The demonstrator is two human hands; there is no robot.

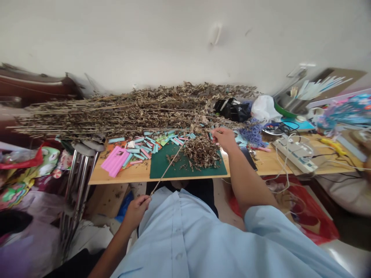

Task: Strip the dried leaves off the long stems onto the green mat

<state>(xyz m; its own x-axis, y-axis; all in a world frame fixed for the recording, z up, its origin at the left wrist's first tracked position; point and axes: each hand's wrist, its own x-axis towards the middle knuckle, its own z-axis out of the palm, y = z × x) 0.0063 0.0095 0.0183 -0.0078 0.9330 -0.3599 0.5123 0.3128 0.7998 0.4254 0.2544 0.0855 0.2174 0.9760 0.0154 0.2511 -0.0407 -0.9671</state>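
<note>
My left hand (135, 211) is low, near my lap, pinched shut on the bare end of a thin dried stem (169, 166) that slants up across the green cutting mat (162, 166). My right hand (223, 139) reaches over the mat's far right corner, its fingers closed on the stem's leafy upper end at the edge of the big bundle of dried branches (121, 112). A heap of stripped dry leaves (201, 152) lies on the mat just left of my right hand.
Several pink and blue paper strips (139, 150) lie left of the mat on the wooden table (127, 175). A power strip (294, 152) with cables, a black bag (233, 109) and a green-rimmed bowl (285, 104) crowd the right. Metal stool legs (78, 170) stand at the left.
</note>
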